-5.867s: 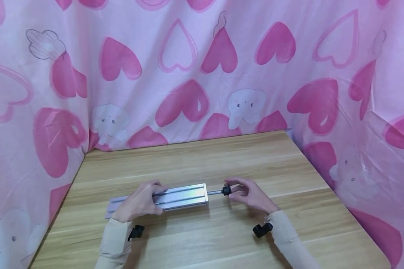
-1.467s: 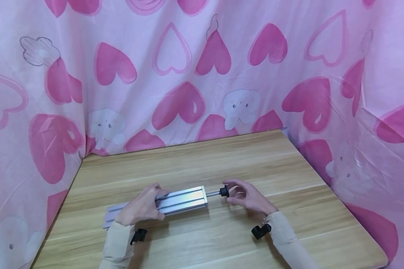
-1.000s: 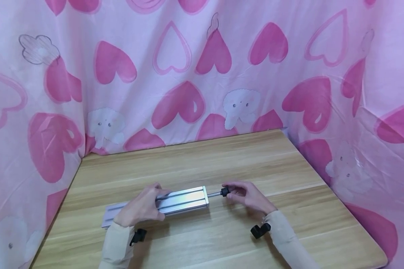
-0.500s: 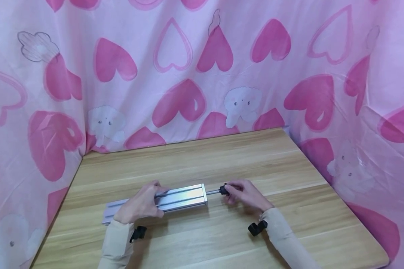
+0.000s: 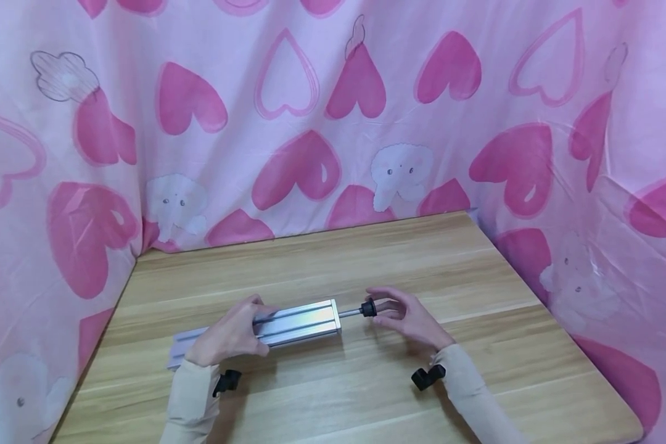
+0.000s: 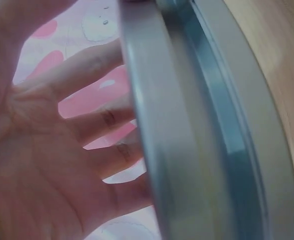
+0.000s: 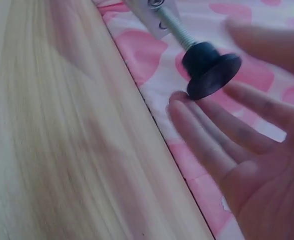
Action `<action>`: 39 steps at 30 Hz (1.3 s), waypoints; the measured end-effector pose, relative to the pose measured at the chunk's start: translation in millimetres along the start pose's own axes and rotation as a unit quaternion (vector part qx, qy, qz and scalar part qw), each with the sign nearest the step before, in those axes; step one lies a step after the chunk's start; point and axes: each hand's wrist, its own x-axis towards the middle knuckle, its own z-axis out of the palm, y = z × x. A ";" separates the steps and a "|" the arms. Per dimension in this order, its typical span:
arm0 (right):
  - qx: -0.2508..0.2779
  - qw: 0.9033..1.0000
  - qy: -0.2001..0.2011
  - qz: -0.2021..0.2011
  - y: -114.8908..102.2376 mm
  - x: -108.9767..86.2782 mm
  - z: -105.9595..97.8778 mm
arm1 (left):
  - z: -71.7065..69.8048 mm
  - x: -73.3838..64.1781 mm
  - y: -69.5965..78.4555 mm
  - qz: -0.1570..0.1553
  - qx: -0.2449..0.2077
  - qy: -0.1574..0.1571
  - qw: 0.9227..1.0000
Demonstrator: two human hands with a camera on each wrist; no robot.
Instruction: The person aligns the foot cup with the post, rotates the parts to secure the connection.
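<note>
My left hand [image 5: 230, 333] grips a silver aluminium extrusion profile [image 5: 305, 323] with long grooves, thumb on the near side and fingers over the far side. In the left wrist view the grooved profile [image 6: 187, 125] runs past the palm with the fingers reaching behind it. Out of the profile's right end plate sticks a threaded rod, tipped by a black levelling foot [image 5: 369, 308]. Around this foot my right hand [image 5: 411, 317] is loosely spread. The right wrist view shows the foot [image 7: 212, 72] with its flared base toward the palm, thumb apart from it and fingertips right beside its rim.
The profile is held above a wood-grain table [image 5: 311, 265], its shadow falling below. A pink curtain with hearts [image 5: 300, 166] encloses the back and both sides. Black camera mounts sit at both wrists, the right mount [image 5: 428, 377] close over the tabletop.
Half a second ago my right thumb and fingers pinched the black foot; now they have let go and spread apart around it. My left hand keeps its hold on the profile.
</note>
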 end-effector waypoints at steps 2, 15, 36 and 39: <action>0.019 1.000 -0.004 -0.011 -1.1 0.3 -0.9 | 0.0 0.1 -0.9 0.002 0.002 0.000 1.000; -0.059 0.998 -0.003 0.033 -0.8 -0.1 0.2 | 3.1 -0.5 -6.6 0.017 0.000 -0.008 1.000; -0.038 0.995 -0.040 0.077 2.3 8.0 8.3 | 7.6 1.9 -12.7 -0.016 -0.006 -0.009 1.000; -0.055 0.997 -0.023 0.058 0.6 7.6 8.9 | 7.7 2.5 -14.2 -0.020 -0.009 -0.007 1.000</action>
